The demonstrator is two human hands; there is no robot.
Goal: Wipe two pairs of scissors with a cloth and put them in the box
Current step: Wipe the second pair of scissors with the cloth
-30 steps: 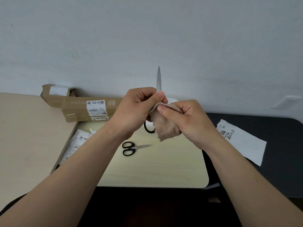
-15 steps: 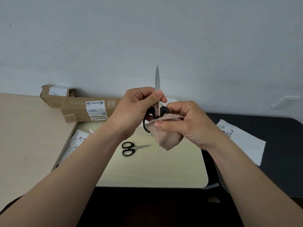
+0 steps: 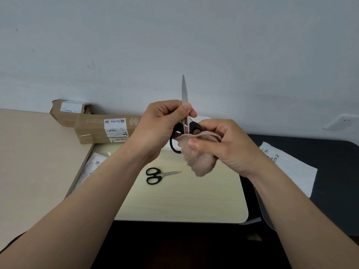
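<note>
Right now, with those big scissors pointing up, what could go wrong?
The left hand pinches the big scissors right on the blades, so a slip could cut a finger. Their tip points up, so leaning close could poke. The right hand holds the cloth against the handles; a hard tug might pull them loose.

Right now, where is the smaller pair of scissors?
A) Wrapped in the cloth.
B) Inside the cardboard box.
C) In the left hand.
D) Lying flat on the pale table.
D: the smaller scissors lie flat on the pale table, untouched, while the left hand holds the larger scissors upright and the right hand grips the cloth.
</note>
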